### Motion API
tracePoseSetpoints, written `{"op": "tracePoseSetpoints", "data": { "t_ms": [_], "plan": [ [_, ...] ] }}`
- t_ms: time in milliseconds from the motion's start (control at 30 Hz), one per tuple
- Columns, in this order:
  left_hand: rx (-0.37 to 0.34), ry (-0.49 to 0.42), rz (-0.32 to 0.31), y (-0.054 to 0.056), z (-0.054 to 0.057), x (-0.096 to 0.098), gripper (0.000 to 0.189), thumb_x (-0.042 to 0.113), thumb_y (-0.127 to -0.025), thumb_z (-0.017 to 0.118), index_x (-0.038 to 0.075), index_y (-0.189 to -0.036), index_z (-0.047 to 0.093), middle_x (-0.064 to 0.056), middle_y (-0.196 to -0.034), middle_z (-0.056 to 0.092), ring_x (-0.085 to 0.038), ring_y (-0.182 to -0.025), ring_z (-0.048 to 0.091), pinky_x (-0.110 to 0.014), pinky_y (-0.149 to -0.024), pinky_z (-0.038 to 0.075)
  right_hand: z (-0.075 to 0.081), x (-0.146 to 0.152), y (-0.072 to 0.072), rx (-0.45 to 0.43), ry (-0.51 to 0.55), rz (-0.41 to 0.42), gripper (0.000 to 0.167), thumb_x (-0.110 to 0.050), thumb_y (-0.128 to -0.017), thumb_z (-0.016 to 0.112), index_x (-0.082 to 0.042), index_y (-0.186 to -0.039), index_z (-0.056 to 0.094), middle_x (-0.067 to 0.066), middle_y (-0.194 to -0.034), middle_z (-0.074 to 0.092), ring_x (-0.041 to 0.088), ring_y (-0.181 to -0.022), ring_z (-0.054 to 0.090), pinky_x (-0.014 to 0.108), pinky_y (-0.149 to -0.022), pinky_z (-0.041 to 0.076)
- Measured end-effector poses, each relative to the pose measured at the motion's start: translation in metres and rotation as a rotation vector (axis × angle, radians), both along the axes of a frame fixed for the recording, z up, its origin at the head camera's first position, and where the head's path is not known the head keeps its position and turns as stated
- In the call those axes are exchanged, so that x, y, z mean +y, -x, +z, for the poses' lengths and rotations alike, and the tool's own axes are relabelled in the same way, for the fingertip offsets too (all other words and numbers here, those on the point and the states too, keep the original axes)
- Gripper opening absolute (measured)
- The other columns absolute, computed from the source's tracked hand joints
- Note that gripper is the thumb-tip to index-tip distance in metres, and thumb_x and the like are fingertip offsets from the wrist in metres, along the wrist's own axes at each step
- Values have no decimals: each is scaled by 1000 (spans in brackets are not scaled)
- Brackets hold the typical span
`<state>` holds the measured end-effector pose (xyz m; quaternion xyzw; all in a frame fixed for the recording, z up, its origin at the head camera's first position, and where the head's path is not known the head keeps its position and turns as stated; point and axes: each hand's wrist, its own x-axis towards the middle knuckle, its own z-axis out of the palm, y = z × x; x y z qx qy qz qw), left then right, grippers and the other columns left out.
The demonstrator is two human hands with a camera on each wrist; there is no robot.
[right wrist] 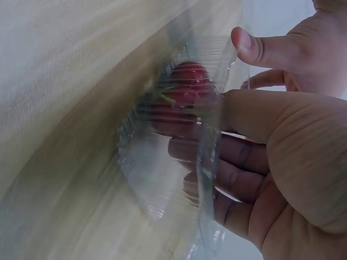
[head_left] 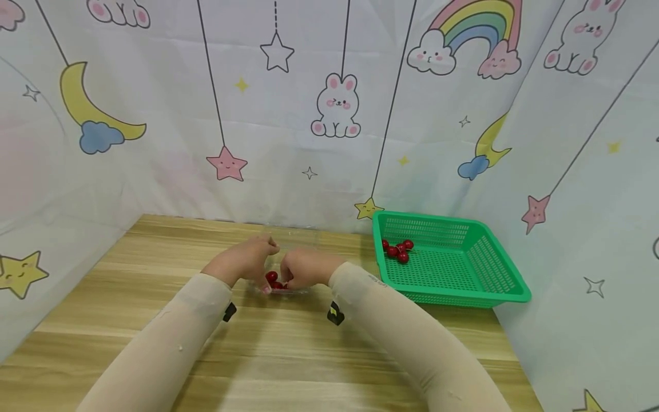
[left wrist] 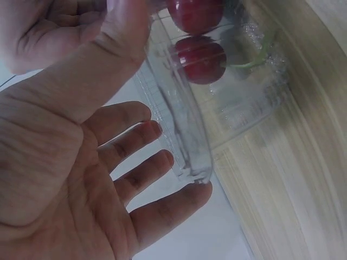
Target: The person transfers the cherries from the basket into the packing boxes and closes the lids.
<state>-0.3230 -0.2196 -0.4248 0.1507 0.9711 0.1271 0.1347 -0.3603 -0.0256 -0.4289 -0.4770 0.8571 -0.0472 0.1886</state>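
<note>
A clear plastic box with several dark red cherries stands on the table, its clear lid raised behind it. My left hand is at the box's left side; in the left wrist view its fingers are spread and fairly straight, a fingertip touching the plastic edge. From the right, my right hand reaches over the rim into the box. In the right wrist view, its curled fingers and thumb seem to pinch a cherry, partly hidden behind the plastic wall.
On the right of the wooden table stands a green mesh basket with several more cherries in its left corner. A white patterned cloth hangs behind the table and along its sides.
</note>
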Motion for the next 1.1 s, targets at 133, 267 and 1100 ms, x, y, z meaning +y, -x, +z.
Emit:
{"op": "tracePoseSetpoints", "data": {
  "t_ms": [133, 267, 1100],
  "plan": [
    [2, -1, -3, -1, 2, 2, 112, 34, -74, 110, -1, -165, 56, -19, -172, 50, -46, -161, 47, -59, -124, 54, -3, -1, 0, -29, 24, -16, 18, -14, -107, 79, -8, -122, 87, 0, -112, 86, 8, -98, 77, 26, -94, 65],
    [3, 4, -5, -2, 3, 3, 110, 35, -74, 110, -1, -165, 58, -19, -171, 51, -46, -160, 48, -60, -124, 54, -4, -1, 1, -36, 37, -19, 16, -16, -107, 79, -10, -120, 86, -1, -112, 85, 8, -98, 76, 25, -91, 64],
    [-15, 20, 4, -2, 0, 5, 112, 33, -77, 109, 0, -168, 54, -19, -173, 48, -46, -160, 47, -61, -126, 51, 76, 136, 48, -36, 157, -337, 16, -24, -116, 69, -16, -119, 81, 4, -125, 80, 24, -120, 76, 47, -106, 65]
  ]
}}
